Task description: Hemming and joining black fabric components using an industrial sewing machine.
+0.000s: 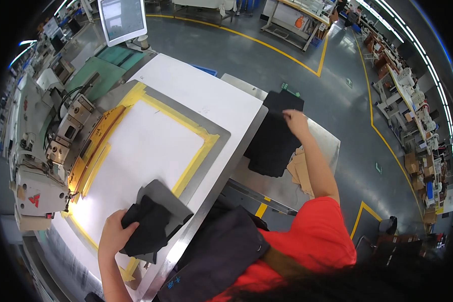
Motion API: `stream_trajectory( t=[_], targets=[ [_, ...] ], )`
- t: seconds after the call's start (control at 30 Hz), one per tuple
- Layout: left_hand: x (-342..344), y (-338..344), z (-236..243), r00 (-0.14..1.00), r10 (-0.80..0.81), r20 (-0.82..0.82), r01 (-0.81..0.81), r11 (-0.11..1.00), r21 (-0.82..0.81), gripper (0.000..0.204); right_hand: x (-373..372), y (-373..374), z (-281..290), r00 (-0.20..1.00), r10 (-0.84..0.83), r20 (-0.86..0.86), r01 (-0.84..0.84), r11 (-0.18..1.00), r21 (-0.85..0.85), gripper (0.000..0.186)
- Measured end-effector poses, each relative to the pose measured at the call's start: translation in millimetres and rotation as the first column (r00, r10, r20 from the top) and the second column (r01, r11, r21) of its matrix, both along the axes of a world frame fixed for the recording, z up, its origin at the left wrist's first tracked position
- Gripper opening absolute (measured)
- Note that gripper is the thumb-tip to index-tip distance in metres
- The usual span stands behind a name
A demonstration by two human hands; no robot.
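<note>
My left hand (115,232) is closed on the near-left edge of a folded black fabric piece (148,229), thumb on top. A stiff dark grey sheet (172,202) shows beside and partly beneath that fabric; both are over the front part of the white work surface (146,136). Off to the right, my right hand (297,123) has its fingers pinched together at the right edge of a pile of black fabric pieces (274,138). Whatever lies between those fingertips is small, and looks like the edge of the top piece.
A sewing machine head (40,196) with a lit needle area stands at the left. Yellow tape (186,173) frames the white surface. Behind it is a screen (123,20). Brown card pieces (300,171) lie beside the pile on a metal side table (327,143).
</note>
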State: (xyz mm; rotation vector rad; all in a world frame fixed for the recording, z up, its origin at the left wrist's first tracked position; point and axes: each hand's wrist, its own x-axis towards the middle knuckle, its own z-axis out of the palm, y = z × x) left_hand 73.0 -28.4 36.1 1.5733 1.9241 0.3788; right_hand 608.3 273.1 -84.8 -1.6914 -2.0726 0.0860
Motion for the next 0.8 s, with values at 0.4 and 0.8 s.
stream_trajectory(
  t=[0.4,0.8],
  targets=[
    [-27.1,-79.6,11.9,0.940,0.260,-0.218,-0.245,0.965,0.098,0.058,-146.4,-1.9,117.1,0.904,0.275,-0.326,-0.284,0.958,0.020,0.020],
    [-81.8,-265.8,5.0,0.135,0.854,-0.502,-0.764,0.412,0.497,0.039,-457.8,-119.8,103.6,0.047,0.982,-0.185,-0.994,0.064,0.088,0.010]
  ],
)
